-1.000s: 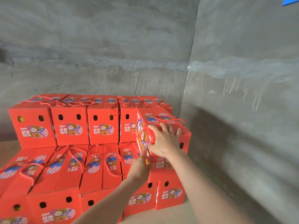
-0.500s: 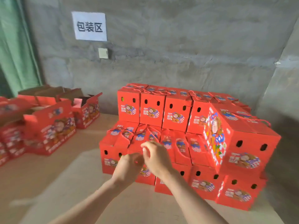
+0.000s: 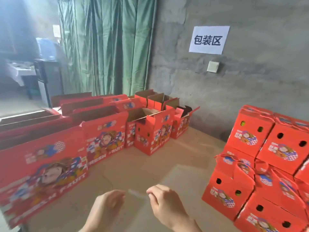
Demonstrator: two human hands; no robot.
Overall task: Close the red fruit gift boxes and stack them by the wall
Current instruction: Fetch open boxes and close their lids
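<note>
Below concrete wall [image 3: 250,101] and green curtain [image 3: 107,47], tan surface [image 3: 150,173], open red boxes [image 3: 153,133]

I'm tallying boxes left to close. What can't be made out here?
Head view:
Open boxes: contents hidden by their own walls; the left ones are cut off by the frame edge.
Stack: right part cut off by the frame edge, so no full count.
Left hand and right hand: blurred; whether they hold anything is unclear.

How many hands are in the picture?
2. The left hand is at the bottom middle, above the floor. The right hand is just beside it, on the side of the stacked closed boxes. None seems hidden.
</note>
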